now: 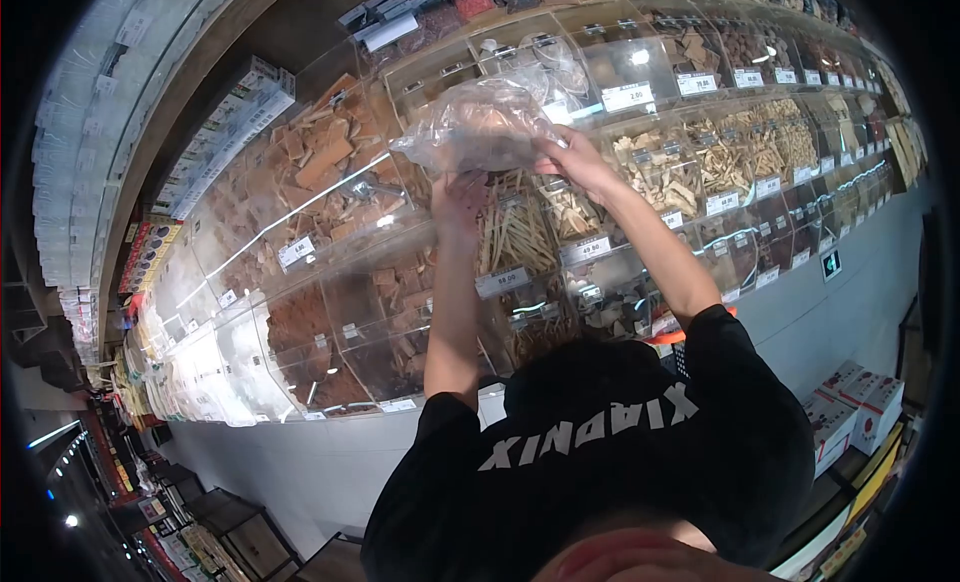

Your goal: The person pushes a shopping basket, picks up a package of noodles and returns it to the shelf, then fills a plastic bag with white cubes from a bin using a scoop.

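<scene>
A clear, crumpled plastic bag [480, 127] with something brownish inside is held up in front of the upper bins. My right hand [575, 160] pinches the bag's right edge, thumb and fingers pressed together. On the other side, my left hand [462, 194] grips the bag's lower left part from below; its fingers are blurred and partly covered by the plastic. Just beneath the hands lies a bin of long, pale sticks [515, 232]. Brown, bark-like pieces [325, 147] fill a bin to the left of the bag.
Rows of clear lidded bins with price tags [585, 249] curve across the view, holding pale slices [655, 172] and other dried goods. Packaged goods [400, 22] stand on top. White boxes [850, 412] are stacked at the lower right. Shelving [235, 527] stands at the lower left.
</scene>
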A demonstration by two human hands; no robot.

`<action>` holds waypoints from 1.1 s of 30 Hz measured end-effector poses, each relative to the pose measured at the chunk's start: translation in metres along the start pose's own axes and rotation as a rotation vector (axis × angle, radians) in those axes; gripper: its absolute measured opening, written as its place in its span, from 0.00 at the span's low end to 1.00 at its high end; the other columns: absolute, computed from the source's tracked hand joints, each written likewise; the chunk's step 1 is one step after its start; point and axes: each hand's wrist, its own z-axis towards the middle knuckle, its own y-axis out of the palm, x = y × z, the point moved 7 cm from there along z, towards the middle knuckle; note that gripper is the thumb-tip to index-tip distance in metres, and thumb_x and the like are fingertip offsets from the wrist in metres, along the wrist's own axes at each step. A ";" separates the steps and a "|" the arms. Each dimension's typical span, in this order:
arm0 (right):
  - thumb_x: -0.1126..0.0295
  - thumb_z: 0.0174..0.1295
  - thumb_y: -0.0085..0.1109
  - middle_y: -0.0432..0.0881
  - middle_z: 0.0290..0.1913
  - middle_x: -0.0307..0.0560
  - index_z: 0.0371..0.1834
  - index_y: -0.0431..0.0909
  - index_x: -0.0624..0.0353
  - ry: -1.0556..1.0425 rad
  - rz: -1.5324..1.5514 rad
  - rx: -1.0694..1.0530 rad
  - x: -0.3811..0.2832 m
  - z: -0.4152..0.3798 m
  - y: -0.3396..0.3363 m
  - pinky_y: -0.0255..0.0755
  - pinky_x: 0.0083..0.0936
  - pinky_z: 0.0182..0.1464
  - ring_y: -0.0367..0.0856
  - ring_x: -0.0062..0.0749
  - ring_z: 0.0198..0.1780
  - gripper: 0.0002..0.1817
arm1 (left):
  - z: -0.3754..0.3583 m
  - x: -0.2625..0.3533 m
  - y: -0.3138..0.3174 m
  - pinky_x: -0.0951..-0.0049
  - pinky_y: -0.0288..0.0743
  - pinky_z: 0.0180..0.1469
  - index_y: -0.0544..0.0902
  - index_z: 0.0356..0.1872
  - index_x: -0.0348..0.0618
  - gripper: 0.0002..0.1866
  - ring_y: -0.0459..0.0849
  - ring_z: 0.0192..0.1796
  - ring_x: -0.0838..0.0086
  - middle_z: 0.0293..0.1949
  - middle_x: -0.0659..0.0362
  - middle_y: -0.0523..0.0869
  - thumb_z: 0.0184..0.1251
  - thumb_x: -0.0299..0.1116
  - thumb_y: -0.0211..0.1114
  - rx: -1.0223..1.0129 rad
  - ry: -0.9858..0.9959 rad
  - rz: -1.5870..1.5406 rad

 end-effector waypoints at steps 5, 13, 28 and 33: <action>0.68 0.69 0.64 0.86 0.35 0.45 0.52 0.78 0.67 -0.254 -0.114 0.073 -0.030 -0.012 0.022 0.77 0.18 0.38 0.86 0.23 0.36 0.15 | -0.030 0.086 -0.010 0.61 0.76 0.50 0.71 0.62 0.36 0.24 0.86 0.44 0.65 0.55 0.48 0.81 0.71 0.38 0.63 0.244 0.552 0.383; 0.64 0.71 0.61 0.85 0.29 0.40 0.37 0.81 0.66 -0.332 -0.458 0.101 -0.017 -0.008 0.013 0.73 0.24 0.38 0.80 0.20 0.32 0.13 | -0.013 0.167 0.022 0.57 0.74 0.60 0.77 0.61 0.36 0.27 0.79 0.58 0.45 0.59 0.39 0.76 0.62 0.33 0.70 0.196 0.993 1.417; 0.71 0.73 0.54 0.85 0.35 0.43 0.38 0.82 0.70 -0.264 -0.247 0.045 -0.063 0.026 0.002 0.75 0.21 0.39 0.82 0.20 0.34 0.12 | 0.017 0.200 0.042 0.51 0.76 0.45 0.82 0.38 0.38 0.08 0.85 0.42 0.46 0.36 0.42 0.87 0.70 0.34 0.63 0.253 0.958 1.508; 0.70 0.72 0.55 0.85 0.34 0.43 0.38 0.82 0.70 -0.454 -0.213 0.055 -0.120 0.020 0.012 0.73 0.20 0.39 0.80 0.19 0.33 0.12 | 0.004 0.227 0.048 0.57 0.77 0.40 0.83 0.38 0.38 0.08 0.86 0.35 0.51 0.31 0.46 0.87 0.69 0.33 0.64 0.256 1.095 1.388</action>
